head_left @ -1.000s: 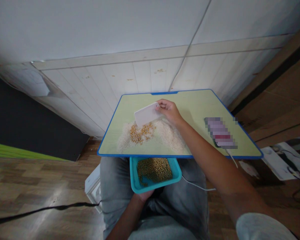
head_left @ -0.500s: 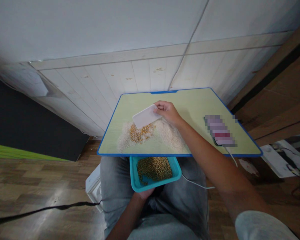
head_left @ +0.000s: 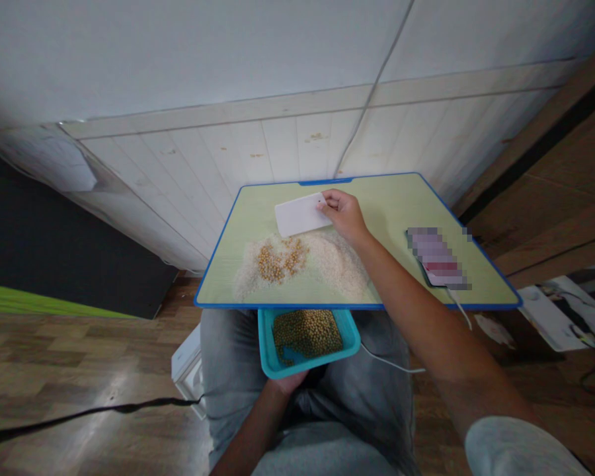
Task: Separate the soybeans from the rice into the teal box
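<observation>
Nearest, the left hand (head_left: 290, 382) sits under the near side of the teal tub (head_left: 307, 365), its fingers hidden, so I cannot tell how they close. The tub is just below the near edge of the table (head_left: 391, 208) and already holds a broad bed of beans (head_left: 320, 330). Further on, left of the table's middle, a patch of yellow beans (head_left: 272, 263) lies between spreads of rice (head_left: 343, 261), so the work looks partway, with this patch left and its borders mixed with rice. On the table's right lies a phone (head_left: 436, 258). Farthest, at the table's middle, the right hand (head_left: 346, 213) pinches the white card (head_left: 301, 215) by its right end; whether the card touches the table I cannot tell. Counted: 2 hands, well apart, 1 tub, 1 table, 1 patch of yellow beans, 2 main spreads of rice, 1 phone and 1 card; single beans are too many to count.
</observation>
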The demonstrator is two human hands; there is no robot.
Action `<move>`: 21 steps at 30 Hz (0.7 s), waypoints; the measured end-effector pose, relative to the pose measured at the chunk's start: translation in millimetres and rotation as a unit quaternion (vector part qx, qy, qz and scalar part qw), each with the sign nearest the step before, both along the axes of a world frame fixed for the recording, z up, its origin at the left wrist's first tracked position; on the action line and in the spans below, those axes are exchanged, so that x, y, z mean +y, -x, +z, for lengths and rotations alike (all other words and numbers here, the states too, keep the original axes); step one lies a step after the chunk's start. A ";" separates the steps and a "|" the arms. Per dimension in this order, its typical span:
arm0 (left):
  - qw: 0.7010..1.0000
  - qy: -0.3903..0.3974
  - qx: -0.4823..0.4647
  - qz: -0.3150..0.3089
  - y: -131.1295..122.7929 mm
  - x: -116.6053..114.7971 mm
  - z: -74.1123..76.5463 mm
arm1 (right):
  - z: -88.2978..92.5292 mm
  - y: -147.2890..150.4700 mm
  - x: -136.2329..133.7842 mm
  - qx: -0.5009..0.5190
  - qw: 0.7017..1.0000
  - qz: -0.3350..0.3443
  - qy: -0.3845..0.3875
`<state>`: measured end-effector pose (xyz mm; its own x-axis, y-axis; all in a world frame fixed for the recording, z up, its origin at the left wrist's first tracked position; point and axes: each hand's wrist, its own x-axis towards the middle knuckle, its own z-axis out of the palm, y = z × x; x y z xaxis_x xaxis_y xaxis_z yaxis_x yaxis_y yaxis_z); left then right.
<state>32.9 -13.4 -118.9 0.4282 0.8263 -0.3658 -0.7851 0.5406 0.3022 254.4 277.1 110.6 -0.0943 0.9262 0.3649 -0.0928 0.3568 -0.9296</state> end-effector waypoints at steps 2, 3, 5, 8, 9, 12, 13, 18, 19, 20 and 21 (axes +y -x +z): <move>1.000 0.014 0.011 0.007 0.5 -0.3 -2.5 | -1.4 1.2 -0.2 -0.004 1.000 -0.003 -0.002; 1.000 0.019 0.015 0.009 0.3 -0.5 -3.4 | -1.8 1.8 -0.7 -0.010 1.000 -0.003 -0.002; 0.999 0.025 0.018 0.014 -0.1 -0.9 -5.0 | -1.7 2.1 -2.3 -0.029 1.000 -0.006 -0.003; 0.999 0.029 0.017 0.016 0.0 -1.1 -7.4 | 1.1 -0.5 -5.2 -0.067 0.997 -0.017 -0.016; 0.999 0.031 0.016 0.016 0.2 -1.0 -8.2 | 2.5 -2.1 -6.2 -0.080 0.996 -0.022 -0.023; 0.999 0.037 0.019 0.024 0.2 -0.6 -10.7 | 7.1 -7.3 -8.6 -0.110 0.992 -0.037 -0.042; 0.999 0.039 0.020 0.028 0.1 -0.6 -11.4 | 8.3 -8.9 -9.2 -0.114 0.992 -0.040 -0.045; 0.997 0.057 0.029 0.046 -0.3 -1.5 -11.9 | 11.5 -14.1 -9.9 -0.110 0.994 -0.019 -0.022; 0.997 0.060 0.028 0.047 -0.2 -1.5 -11.6 | 11.7 -14.7 -9.6 -0.109 0.994 -0.008 -0.015; 0.997 0.061 0.026 0.047 -0.1 -1.3 -11.1 | 11.8 -15.1 -9.4 -0.107 0.994 0.003 -0.010; 0.997 0.062 0.023 0.047 -0.1 -1.0 -10.6 | 11.7 -15.4 -9.1 -0.105 0.994 0.014 -0.006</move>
<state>33.0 -14.4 -129.4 0.3310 0.8095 -0.4849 -0.8211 0.5003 0.2747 269.8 268.0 122.3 -0.1943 0.9183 0.3448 0.0929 0.3671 -0.9255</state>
